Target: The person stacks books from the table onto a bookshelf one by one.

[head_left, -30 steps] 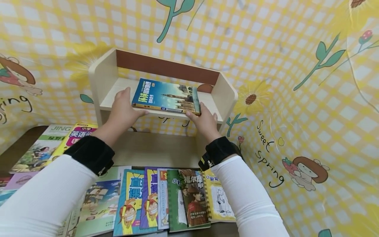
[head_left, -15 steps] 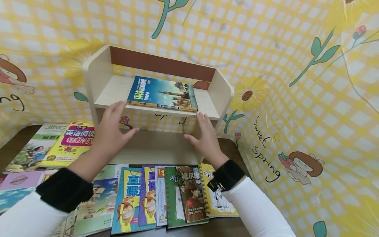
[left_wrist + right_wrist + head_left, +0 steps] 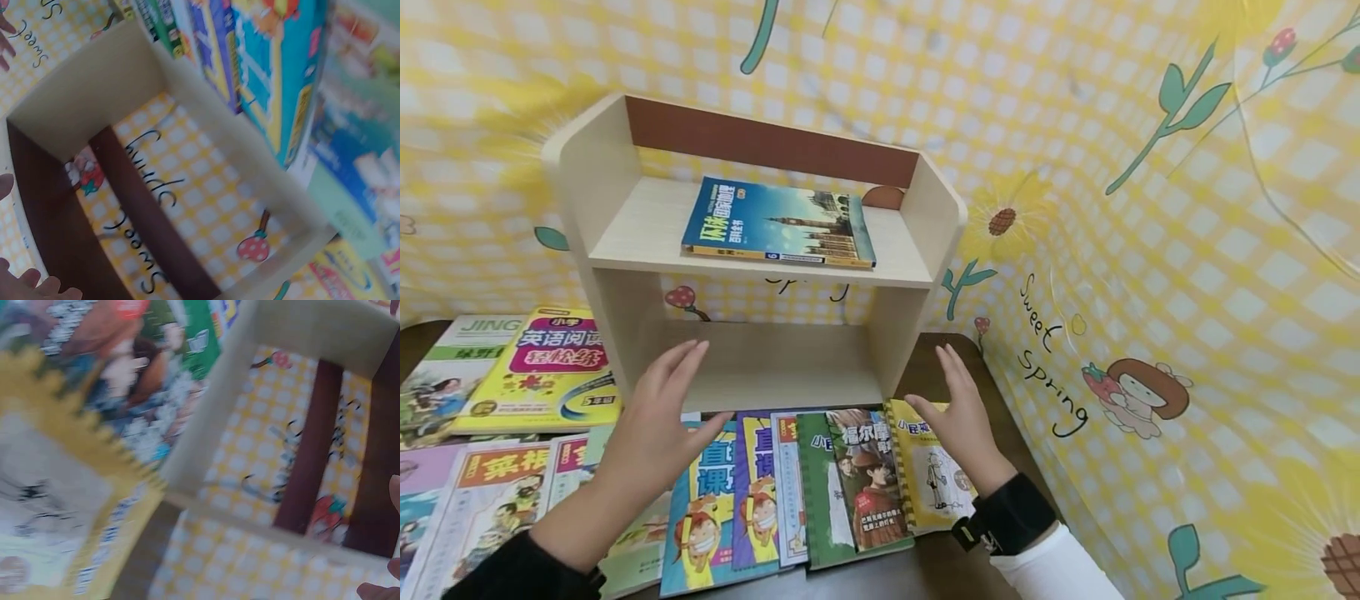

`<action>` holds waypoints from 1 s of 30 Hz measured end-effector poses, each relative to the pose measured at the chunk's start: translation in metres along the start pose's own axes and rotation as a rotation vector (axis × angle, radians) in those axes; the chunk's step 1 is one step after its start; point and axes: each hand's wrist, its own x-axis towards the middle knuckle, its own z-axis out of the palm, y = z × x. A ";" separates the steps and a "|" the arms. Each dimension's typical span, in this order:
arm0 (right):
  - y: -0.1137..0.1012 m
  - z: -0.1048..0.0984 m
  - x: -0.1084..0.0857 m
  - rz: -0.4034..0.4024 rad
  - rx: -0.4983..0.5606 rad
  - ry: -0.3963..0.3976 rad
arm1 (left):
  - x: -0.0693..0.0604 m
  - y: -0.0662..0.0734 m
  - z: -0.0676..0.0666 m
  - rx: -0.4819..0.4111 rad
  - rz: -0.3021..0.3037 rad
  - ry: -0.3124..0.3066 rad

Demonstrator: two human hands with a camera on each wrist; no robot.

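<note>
On the upper shelf of a small cream bookshelf (image 3: 752,267) lies a blue book (image 3: 782,223) with a clock tower on its cover, flat, its spine toward the front edge. Neither hand touches it. In the head view my left hand (image 3: 651,417) hovers before the shelf's lower left part, fingers extended and holding nothing. My right hand (image 3: 961,421) is above the yellow spiral-bound book (image 3: 931,475), fingers spread, also holding nothing. Only fingertips of each hand show at the edges of the wrist views.
Below the shelf a row of books overlaps on the dark table (image 3: 977,562), among them a green book (image 3: 823,500), a dark-covered book (image 3: 872,492) and a blue comic-style book (image 3: 700,533). More books, one of them yellow (image 3: 542,375), lie at left. Patterned cloth (image 3: 1075,125) hangs behind.
Both hands have let go of the blue book and moved down and toward me, away from the upper shelf. The book stays on the shelf. The head view has shifted, showing more of the lower compartment.
</note>
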 end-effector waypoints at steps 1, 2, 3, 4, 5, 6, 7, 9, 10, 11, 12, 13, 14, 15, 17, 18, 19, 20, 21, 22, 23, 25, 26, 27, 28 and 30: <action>0.005 -0.001 -0.003 0.028 0.012 -0.002 | -0.003 -0.002 0.002 0.011 -0.009 -0.014; 0.010 -0.001 -0.006 0.055 0.022 -0.003 | -0.005 -0.003 0.005 0.022 -0.021 -0.030; 0.015 -0.002 -0.009 0.077 0.031 -0.002 | -0.008 -0.004 0.007 0.030 -0.029 -0.046; 0.020 -0.002 -0.011 0.103 0.033 -0.001 | -0.010 -0.005 0.009 0.032 -0.044 -0.069; 0.026 -0.003 -0.013 0.130 0.035 0.000 | -0.012 -0.006 0.011 0.034 -0.059 -0.091; 0.031 -0.003 -0.016 0.147 0.032 0.004 | -0.015 -0.007 0.014 0.036 -0.075 -0.113; 0.036 -0.004 -0.018 0.166 0.028 0.012 | -0.017 -0.007 0.016 0.038 -0.090 -0.133; 0.047 -0.004 -0.023 0.207 0.013 0.030 | -0.023 -0.007 0.022 0.030 -0.125 -0.176; 0.052 -0.004 -0.025 0.233 0.004 0.036 | -0.025 -0.007 0.024 0.030 -0.144 -0.198; 0.057 -0.003 -0.026 0.259 -0.009 0.041 | -0.028 -0.007 0.027 0.029 -0.154 -0.215; 0.061 -0.002 -0.028 0.289 -0.026 0.046 | -0.031 -0.007 0.029 0.027 -0.165 -0.231; 0.066 -0.001 -0.029 0.322 -0.041 0.049 | -0.033 -0.007 0.032 0.026 -0.176 -0.248; 0.071 0.000 -0.031 0.355 -0.058 0.045 | -0.036 -0.007 0.034 0.023 -0.186 -0.266; 0.075 0.000 -0.032 0.383 -0.083 0.039 | -0.038 -0.007 0.036 0.022 -0.193 -0.283; 0.083 0.002 -0.034 0.428 -0.146 0.013 | -0.043 -0.007 0.038 0.017 -0.204 -0.302; 0.086 0.002 -0.034 0.454 -0.175 -0.011 | -0.044 -0.007 0.040 0.014 -0.212 -0.309; 0.090 0.003 -0.035 0.485 -0.209 -0.042 | -0.046 -0.008 0.041 0.009 -0.222 -0.321; 0.092 0.004 -0.036 0.515 -0.239 -0.079 | -0.048 -0.008 0.043 0.007 -0.228 -0.329; 0.095 0.004 -0.036 0.547 -0.269 -0.116 | -0.049 -0.008 0.045 0.005 -0.235 -0.336; 0.097 0.005 -0.036 0.584 -0.293 -0.153 | -0.050 -0.007 0.046 0.003 -0.242 -0.343; 0.099 0.006 -0.037 0.617 -0.312 -0.191 | -0.051 -0.007 0.048 0.000 -0.249 -0.349; 0.103 0.009 -0.038 0.681 -0.324 -0.245 | -0.052 -0.006 0.051 0.004 -0.254 -0.359; 0.104 0.009 -0.038 0.700 -0.322 -0.262 | -0.053 -0.005 0.052 0.010 -0.248 -0.354; 0.106 0.010 -0.039 0.714 -0.321 -0.272 | -0.053 -0.004 0.053 0.012 -0.245 -0.355; 0.107 0.011 -0.040 0.720 -0.318 -0.280 | -0.053 -0.004 0.054 0.018 -0.247 -0.359; 0.111 0.013 -0.040 0.745 -0.290 -0.283 | -0.054 -0.003 0.057 0.031 -0.243 -0.367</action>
